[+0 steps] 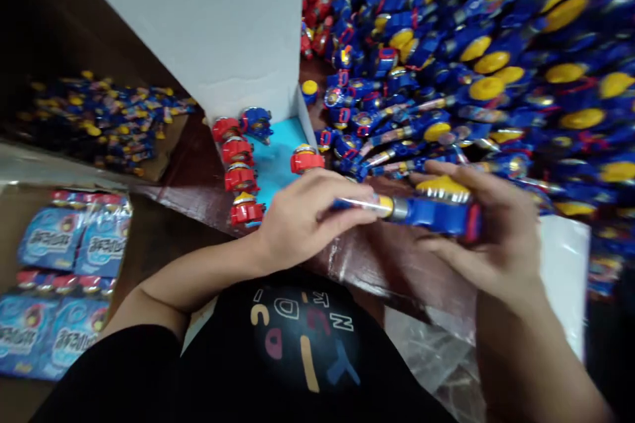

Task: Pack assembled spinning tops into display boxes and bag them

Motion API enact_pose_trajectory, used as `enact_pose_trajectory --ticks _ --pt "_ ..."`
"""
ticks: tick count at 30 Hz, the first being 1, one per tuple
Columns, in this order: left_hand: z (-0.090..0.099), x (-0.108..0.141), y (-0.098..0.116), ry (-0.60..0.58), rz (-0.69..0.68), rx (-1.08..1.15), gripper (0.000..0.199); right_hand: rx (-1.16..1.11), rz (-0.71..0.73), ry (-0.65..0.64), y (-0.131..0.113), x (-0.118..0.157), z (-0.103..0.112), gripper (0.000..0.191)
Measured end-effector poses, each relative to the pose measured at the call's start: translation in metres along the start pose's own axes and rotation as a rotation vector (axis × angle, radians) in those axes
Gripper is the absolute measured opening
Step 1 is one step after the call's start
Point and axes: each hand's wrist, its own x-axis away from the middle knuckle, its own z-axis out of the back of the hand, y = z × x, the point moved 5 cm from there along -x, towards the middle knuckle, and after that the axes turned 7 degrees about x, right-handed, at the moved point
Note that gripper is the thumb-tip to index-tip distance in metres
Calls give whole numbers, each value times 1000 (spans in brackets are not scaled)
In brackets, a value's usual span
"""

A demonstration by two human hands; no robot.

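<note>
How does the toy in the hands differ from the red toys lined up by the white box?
The held toy is blue with a yellow cap; the red toys are red. It is long, gripped by left hand and right hand; they are squat and rest untouched in a row. Both look like plastic.

The far end of the blue toy [431,211] is hidden inside the right hand [489,238], and the left hand [302,215] covers its silver tip. Beyond the grip, the heap of blue toys [496,46] blurs towards the right edge, which cuts it off. Print on the blue packets [54,277], far left of the grip, is unreadable.
</note>
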Motion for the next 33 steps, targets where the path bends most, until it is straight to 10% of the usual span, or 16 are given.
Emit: enact_pose_trajectory --ticks 4,10,16,22,28,33 --pt "45 2 -23 141 224 -17 36 -140 59 191 -27 -57 -11 65" --pt "121 12 -86 82 221 -352 44 -86 300 -135 -47 -152 -86 62" --pt "154 28 -143 -105 206 -492 26 263 334 -464 -24 -164 -168 59" --pt "148 32 -140 -48 229 -486 26 464 420 -591 -36 -162 -172 54" --pt "136 8 -117 2 160 -423 40 585 169 -715 -48 -178 -191 67" --pt "119 -1 -128 -71 138 -398 19 454 -20 -468 -27 -152 -92 82"
